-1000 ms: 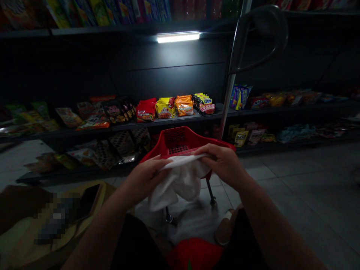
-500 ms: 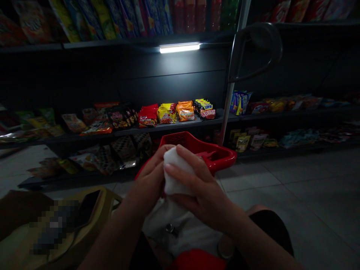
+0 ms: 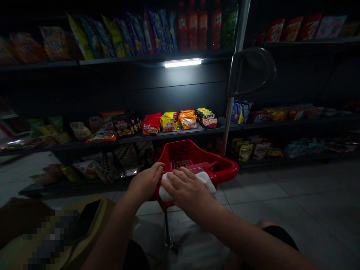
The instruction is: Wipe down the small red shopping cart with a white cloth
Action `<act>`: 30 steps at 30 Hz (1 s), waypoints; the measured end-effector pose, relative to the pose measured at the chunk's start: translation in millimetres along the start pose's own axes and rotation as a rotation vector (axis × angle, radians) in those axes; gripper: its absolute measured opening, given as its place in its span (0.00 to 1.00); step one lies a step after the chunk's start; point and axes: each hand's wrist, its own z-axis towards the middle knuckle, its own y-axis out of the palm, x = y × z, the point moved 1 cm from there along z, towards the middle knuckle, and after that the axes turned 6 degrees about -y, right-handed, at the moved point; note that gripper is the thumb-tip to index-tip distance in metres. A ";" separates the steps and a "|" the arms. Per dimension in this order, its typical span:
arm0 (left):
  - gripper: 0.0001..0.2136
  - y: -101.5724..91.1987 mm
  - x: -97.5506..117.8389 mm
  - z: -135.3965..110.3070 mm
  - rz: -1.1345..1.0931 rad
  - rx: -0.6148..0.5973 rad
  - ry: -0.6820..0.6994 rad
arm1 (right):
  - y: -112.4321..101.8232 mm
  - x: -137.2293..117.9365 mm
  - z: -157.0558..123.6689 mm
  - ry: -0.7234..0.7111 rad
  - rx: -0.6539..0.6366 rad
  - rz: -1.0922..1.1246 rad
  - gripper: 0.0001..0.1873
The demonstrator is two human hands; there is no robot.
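A red shopping cart (image 3: 225,170) stands in front of me, its basket turned toward the shelves. My right hand (image 3: 189,191) presses a folded white cloth (image 3: 206,180) onto the near end of the cart, its fingers bent over the cloth. At the cart's left edge, my left hand (image 3: 146,182) has its fingers curled on the rim, beside the cloth. The left palm and thumb are mostly hidden.
Shelves hold noodle packets (image 3: 188,120), snack bags (image 3: 105,39) and red bottles (image 3: 192,30). A lit tube lamp (image 3: 183,63) hangs under the upper shelf. A metal post (image 3: 227,131) rises behind the cart. At lower left is a yellowish seat-like object (image 3: 105,213) with a phone (image 3: 89,215).
Both hands held the bunched white cloth above the cart. The right hand has lowered it onto the cart; the left has let go and moved to the cart's left edge. The view has tilted up.
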 end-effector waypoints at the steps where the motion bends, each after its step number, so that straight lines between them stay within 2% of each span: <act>1: 0.20 -0.9 -1.6 0.3 0.031 -0.005 -0.001 | -3.7 8.7 -8.1 0.018 -0.012 0.015 0.28; 5: 0.21 -7.1 -6.3 0.8 0.068 -0.031 -0.007 | -29.5 70.3 -70.5 0.135 -0.060 0.069 0.35; 7: 0.22 -8.3 -6.6 0.8 0.061 -0.027 -0.006 | -41.3 103.0 -105.7 0.200 -0.085 0.068 0.35; 9: 0.22 -7.6 -4.6 0.1 0.056 -0.019 -0.007 | -48.9 122.4 -130.4 0.229 -0.080 0.040 0.31; 10: 0.23 -6.9 -2.8 -0.6 0.057 -0.018 -0.012 | -50.3 124.5 -136.2 0.233 -0.065 0.020 0.30; 12: 0.22 -5.0 1.8 -2.2 0.061 -0.030 -0.017 | -47.4 112.7 -133.6 0.221 -0.018 -0.021 0.31; 17: 0.23 -3.2 7.6 -2.8 0.042 -0.048 0.005 | -18.3 39.7 -78.7 0.173 0.124 -0.129 0.31; 20: 0.22 -5.1 3.8 -0.2 0.000 -0.045 0.023 | -8.8 20.4 -58.1 0.126 0.153 -0.098 0.28; 22: 0.22 -6.7 0.2 1.5 -0.036 -0.047 0.022 | -10.6 28.4 -61.5 0.097 0.146 -0.031 0.25; 24: 0.21 -7.8 -3.1 2.9 -0.068 -0.043 0.012 | -16.1 50.4 -78.0 0.112 0.143 0.038 0.22; 26: 0.21 -8.1 -5.6 4.0 -0.089 -0.041 0.004 | -21.8 79.8 -102.6 0.184 0.149 0.113 0.22; 30: 0.21 -6.0 -9.5 6.0 -0.107 -0.038 -0.018 | -28.4 129.6 -147.5 0.413 0.261 0.372 0.18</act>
